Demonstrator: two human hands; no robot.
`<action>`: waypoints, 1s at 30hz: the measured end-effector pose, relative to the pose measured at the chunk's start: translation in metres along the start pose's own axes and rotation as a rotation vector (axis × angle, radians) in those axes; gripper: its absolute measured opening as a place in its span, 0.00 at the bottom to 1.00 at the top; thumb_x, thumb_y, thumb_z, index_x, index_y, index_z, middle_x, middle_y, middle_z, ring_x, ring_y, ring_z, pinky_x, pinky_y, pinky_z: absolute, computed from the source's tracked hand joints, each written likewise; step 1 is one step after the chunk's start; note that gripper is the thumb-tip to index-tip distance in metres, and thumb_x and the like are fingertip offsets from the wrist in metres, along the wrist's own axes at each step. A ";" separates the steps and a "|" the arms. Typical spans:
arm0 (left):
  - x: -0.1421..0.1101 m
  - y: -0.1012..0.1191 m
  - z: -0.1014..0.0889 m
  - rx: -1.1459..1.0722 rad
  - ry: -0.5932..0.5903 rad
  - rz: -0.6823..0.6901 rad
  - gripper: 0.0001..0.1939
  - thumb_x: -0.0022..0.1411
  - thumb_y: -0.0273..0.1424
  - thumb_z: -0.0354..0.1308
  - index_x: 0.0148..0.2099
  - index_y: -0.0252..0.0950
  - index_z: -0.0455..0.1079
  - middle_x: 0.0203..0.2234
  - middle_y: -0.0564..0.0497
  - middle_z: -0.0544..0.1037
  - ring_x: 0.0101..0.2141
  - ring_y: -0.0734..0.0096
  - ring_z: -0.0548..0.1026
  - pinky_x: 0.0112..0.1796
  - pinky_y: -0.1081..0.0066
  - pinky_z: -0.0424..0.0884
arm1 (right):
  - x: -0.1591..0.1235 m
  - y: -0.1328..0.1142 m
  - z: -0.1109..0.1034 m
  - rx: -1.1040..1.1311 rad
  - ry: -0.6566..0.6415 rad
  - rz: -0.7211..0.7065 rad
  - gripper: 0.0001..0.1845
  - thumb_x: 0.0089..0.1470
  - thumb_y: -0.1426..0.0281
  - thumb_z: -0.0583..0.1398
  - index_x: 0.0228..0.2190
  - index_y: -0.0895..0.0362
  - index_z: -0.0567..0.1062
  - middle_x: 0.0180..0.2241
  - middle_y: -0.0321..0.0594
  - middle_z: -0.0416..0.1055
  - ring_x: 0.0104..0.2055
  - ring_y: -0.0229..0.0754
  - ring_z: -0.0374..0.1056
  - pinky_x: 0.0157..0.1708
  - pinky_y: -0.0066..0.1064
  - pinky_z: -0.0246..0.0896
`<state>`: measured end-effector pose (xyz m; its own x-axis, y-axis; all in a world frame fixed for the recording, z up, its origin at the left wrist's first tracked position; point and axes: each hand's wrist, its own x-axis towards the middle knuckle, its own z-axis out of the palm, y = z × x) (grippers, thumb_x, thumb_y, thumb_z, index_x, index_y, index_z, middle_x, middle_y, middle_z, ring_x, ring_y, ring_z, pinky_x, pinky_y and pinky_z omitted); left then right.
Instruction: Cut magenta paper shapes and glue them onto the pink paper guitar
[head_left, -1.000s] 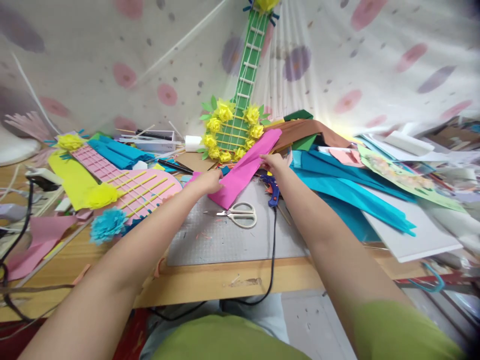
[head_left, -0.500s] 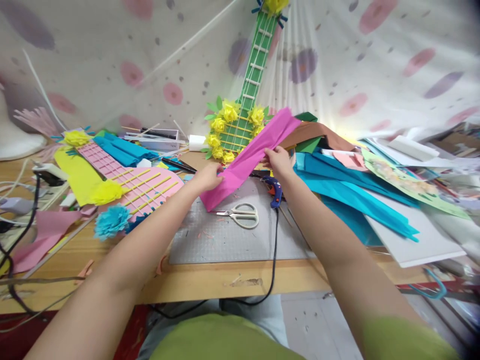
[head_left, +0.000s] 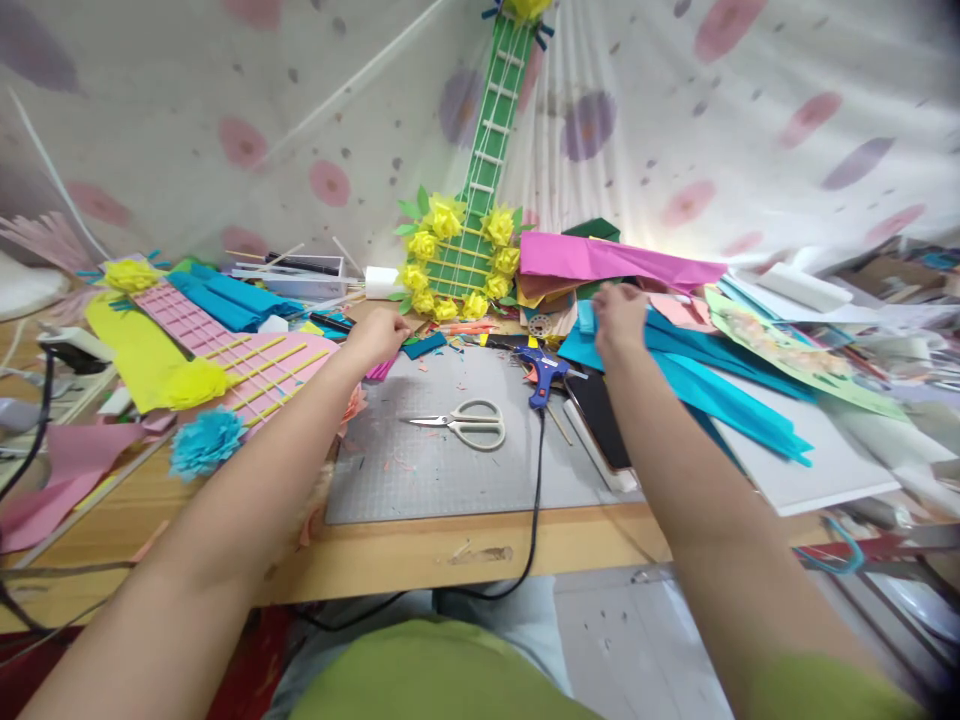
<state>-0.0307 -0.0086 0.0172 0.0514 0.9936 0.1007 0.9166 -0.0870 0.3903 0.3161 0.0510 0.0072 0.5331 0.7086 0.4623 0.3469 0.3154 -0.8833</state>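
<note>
Noted pink paper guitar [head_left: 274, 362] on bench [head_left: 397, 565] at left. Found left hand [head_left: 377, 336] with fingers curled in beside magenta scrap [head_left: 382, 370]; cannot tell whether gripping it. Recorded scissors [head_left: 456, 420] on grey mat [head_left: 435, 490] at centre, then blue glue gun [head_left: 546, 372] near phone [head_left: 602, 420]. Found right hand [head_left: 621, 315] with fingers partly bent at near edge of magenta sheet [head_left: 615, 257] across paper pile [head_left: 547, 285]; cannot tell whether holding anything.

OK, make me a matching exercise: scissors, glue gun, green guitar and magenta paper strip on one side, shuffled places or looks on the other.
1. scissors
2. glue gun
3. green guitar
4. magenta paper strip

A. edged with yellow flowers
B. back right, beyond the blue strips
C. blue, with a black cord
D. pale-handled, on the grey mat

Pairs: 1-D, 2-C, 3-A, 4-B
</note>
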 end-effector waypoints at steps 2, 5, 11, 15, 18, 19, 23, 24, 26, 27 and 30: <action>-0.001 -0.002 -0.001 0.094 -0.039 -0.038 0.11 0.53 0.34 0.53 0.34 0.37 0.75 0.32 0.46 0.77 0.34 0.63 0.73 0.34 0.71 0.65 | -0.050 -0.004 0.022 -0.004 -0.243 0.125 0.12 0.43 0.72 0.56 0.33 0.57 0.61 0.29 0.35 0.64 0.26 0.32 0.63 0.27 0.27 0.61; -0.002 -0.006 -0.006 0.221 -0.117 -0.125 0.12 0.51 0.36 0.54 0.34 0.37 0.74 0.34 0.44 0.77 0.36 0.59 0.73 0.32 0.69 0.65 | -0.109 -0.020 0.040 -0.135 -0.757 0.098 0.07 0.45 0.70 0.56 0.30 0.57 0.66 0.27 0.36 0.67 0.27 0.34 0.64 0.28 0.27 0.61; 0.004 -0.027 -0.001 0.367 -0.236 -0.215 0.18 0.48 0.43 0.54 0.34 0.35 0.74 0.36 0.40 0.76 0.38 0.56 0.73 0.34 0.69 0.66 | -0.150 -0.039 0.033 -0.708 -1.303 -0.291 0.09 0.42 0.69 0.58 0.31 0.56 0.70 0.31 0.39 0.71 0.31 0.38 0.65 0.28 0.26 0.54; 0.011 -0.035 0.013 0.373 -0.245 -0.250 0.23 0.46 0.42 0.56 0.42 0.34 0.70 0.42 0.38 0.74 0.42 0.55 0.72 0.37 0.68 0.66 | -0.158 -0.042 0.027 -0.853 -1.347 -0.405 0.14 0.41 0.68 0.58 0.34 0.56 0.70 0.37 0.42 0.70 0.37 0.42 0.65 0.31 0.28 0.54; 0.016 -0.037 0.020 0.347 -0.240 -0.263 0.25 0.43 0.38 0.59 0.45 0.33 0.68 0.43 0.37 0.73 0.43 0.53 0.71 0.38 0.66 0.66 | -0.165 -0.043 0.025 -0.880 -1.336 -0.447 0.14 0.42 0.68 0.58 0.35 0.57 0.69 0.38 0.45 0.70 0.41 0.45 0.64 0.34 0.30 0.54; 0.017 -0.038 0.021 0.341 -0.239 -0.263 0.26 0.42 0.36 0.59 0.45 0.32 0.68 0.43 0.35 0.73 0.42 0.52 0.71 0.38 0.65 0.66 | -0.167 -0.043 0.025 -0.884 -1.335 -0.455 0.14 0.42 0.67 0.58 0.35 0.57 0.70 0.38 0.45 0.70 0.41 0.45 0.63 0.35 0.30 0.54; 0.021 -0.040 0.024 0.326 -0.213 -0.290 0.25 0.36 0.33 0.63 0.41 0.33 0.70 0.41 0.34 0.74 0.41 0.50 0.72 0.35 0.64 0.67 | -0.168 -0.046 0.025 -0.889 -1.362 -0.450 0.14 0.43 0.65 0.58 0.35 0.57 0.70 0.38 0.45 0.70 0.41 0.46 0.63 0.36 0.31 0.54; 0.021 -0.040 0.024 0.321 -0.203 -0.302 0.25 0.34 0.33 0.64 0.40 0.34 0.70 0.40 0.35 0.74 0.40 0.51 0.72 0.35 0.65 0.67 | -0.167 -0.046 0.026 -0.890 -1.374 -0.441 0.15 0.42 0.64 0.58 0.35 0.56 0.71 0.38 0.45 0.69 0.41 0.46 0.63 0.35 0.31 0.54; 0.021 -0.040 0.024 0.311 -0.180 -0.321 0.24 0.34 0.32 0.64 0.39 0.35 0.71 0.39 0.37 0.75 0.40 0.53 0.73 0.34 0.67 0.67 | -0.164 -0.046 0.027 -0.890 -1.398 -0.425 0.16 0.41 0.64 0.59 0.35 0.56 0.71 0.38 0.44 0.69 0.41 0.46 0.63 0.34 0.31 0.54; 0.021 -0.041 0.025 0.302 -0.173 -0.322 0.23 0.34 0.32 0.64 0.38 0.36 0.71 0.39 0.38 0.75 0.39 0.54 0.73 0.34 0.67 0.67 | -0.163 -0.045 0.027 -0.885 -1.410 -0.422 0.17 0.40 0.64 0.59 0.35 0.56 0.71 0.38 0.44 0.69 0.40 0.46 0.63 0.34 0.31 0.54; 0.020 -0.041 0.024 0.265 -0.166 -0.298 0.17 0.35 0.33 0.63 0.34 0.37 0.72 0.37 0.40 0.76 0.38 0.56 0.73 0.33 0.68 0.66 | -0.163 -0.041 0.027 -0.859 -1.419 -0.430 0.19 0.38 0.63 0.60 0.36 0.55 0.71 0.37 0.43 0.69 0.40 0.46 0.62 0.33 0.31 0.53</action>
<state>-0.0578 0.0166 -0.0192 -0.1872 0.9726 -0.1380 0.9701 0.2051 0.1295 0.1938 -0.0601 -0.0336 -0.5880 0.7819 -0.2072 0.8072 0.5508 -0.2121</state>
